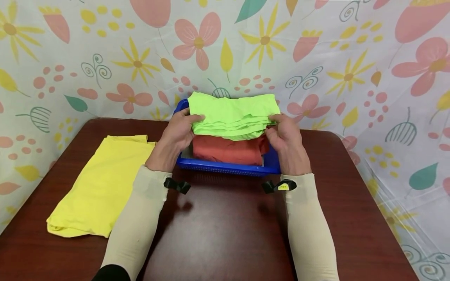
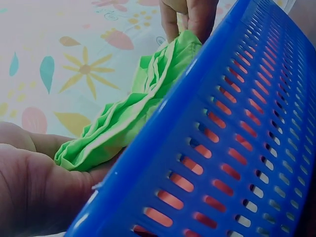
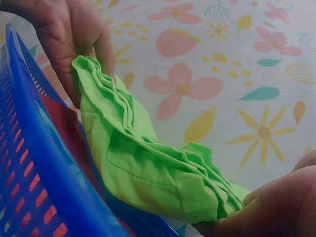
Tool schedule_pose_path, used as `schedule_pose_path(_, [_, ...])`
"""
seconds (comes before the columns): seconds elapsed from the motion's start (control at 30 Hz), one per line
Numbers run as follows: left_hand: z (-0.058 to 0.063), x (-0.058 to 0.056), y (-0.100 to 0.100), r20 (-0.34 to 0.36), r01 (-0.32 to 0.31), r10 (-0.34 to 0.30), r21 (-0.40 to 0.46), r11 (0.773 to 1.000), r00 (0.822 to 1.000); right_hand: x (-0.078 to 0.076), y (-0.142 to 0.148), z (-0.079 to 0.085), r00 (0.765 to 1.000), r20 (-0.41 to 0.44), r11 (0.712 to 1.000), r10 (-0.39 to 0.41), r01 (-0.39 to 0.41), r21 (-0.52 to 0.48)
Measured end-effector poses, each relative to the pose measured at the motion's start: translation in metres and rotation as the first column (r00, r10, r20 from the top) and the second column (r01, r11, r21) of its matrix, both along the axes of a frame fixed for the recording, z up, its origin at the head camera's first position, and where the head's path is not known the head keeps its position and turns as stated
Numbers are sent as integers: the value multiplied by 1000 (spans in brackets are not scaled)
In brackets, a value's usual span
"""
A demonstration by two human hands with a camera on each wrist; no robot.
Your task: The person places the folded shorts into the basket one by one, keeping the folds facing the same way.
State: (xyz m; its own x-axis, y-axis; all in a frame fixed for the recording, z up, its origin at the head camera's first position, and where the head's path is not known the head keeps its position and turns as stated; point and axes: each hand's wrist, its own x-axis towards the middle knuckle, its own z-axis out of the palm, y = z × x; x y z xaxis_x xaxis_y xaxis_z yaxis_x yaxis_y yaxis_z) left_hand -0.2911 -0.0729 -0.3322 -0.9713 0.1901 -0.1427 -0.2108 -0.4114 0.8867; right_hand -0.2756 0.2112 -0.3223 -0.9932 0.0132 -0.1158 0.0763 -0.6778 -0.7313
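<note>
Both hands hold a folded lime-green garment (image 1: 233, 113) by its two ends, over a blue plastic basket (image 1: 225, 168). My left hand (image 1: 180, 130) pinches the left end with the thumb on top, and my right hand (image 1: 284, 132) pinches the right end the same way. Several layered folds of the green cloth (image 3: 148, 153) show along its near side in the right wrist view. Beneath it, a folded orange-red garment (image 1: 228, 150) lies inside the basket. The perforated basket wall (image 2: 212, 133) fills much of the left wrist view.
A folded yellow garment (image 1: 102, 187) lies on the dark brown table (image 1: 218, 234), left of the basket. Behind the table hangs a white sheet (image 1: 225, 47) printed with flowers and leaves. The basket stands near the table's far edge.
</note>
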Motion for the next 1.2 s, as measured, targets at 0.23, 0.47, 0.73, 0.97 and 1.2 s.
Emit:
schedule_pose_path(0.23, [-3,-2,2,-13,-32,32,-16,999,999,-2,0,-2,1000,11,999,6,-6,-37])
schedule_pose_path(0.47, [-7,-4,2,-19,-39,38,-30,999,999,-5,0,-4,999,49,995,24,-19,-94])
schedule_pose_path(0.73, [-9,-5,-1,4,-39,40,-62,997,999,-7,-4,-10,993,120,997,23,-13,-79])
schedule_pose_path(0.97, [-11,-6,-1,53,-39,44,-90,995,998,-5,-3,-11,988,144,996,48,-37,-79])
schedule_pose_path(1.2, [-12,-6,1,54,-45,51,-106,993,997,-7,-2,-12,988,140,995,66,-55,-79])
